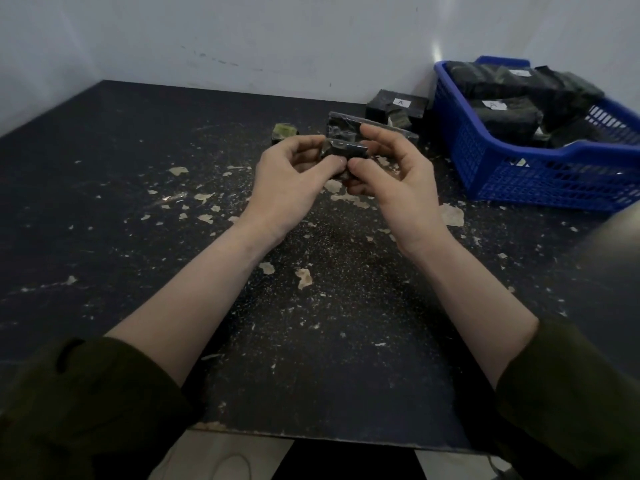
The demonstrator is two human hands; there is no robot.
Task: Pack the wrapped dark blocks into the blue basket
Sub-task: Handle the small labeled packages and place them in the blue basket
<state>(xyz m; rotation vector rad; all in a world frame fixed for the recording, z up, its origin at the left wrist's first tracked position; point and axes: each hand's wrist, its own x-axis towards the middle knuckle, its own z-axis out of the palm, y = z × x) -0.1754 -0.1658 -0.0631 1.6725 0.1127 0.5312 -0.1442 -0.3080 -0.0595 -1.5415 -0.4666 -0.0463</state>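
Block [344,150], wrapped, pinched by left hand [289,174] and right hand [394,178]; basket [519,183] label [493,105] reads "A".

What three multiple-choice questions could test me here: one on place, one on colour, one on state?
1. Where is the basket?
A) on the table, far right
B) on the floor
C) at the near left corner

2. What colour is the basket?
A) red
B) blue
C) white

3. The small block is:
A) in the basket
B) held by left hand and right hand
C) lying on the floor

Answers:
1 A, it stands at the table's right rear.
2 B, its mesh walls are blue.
3 B, thumbs and fingers pinch it above the table.
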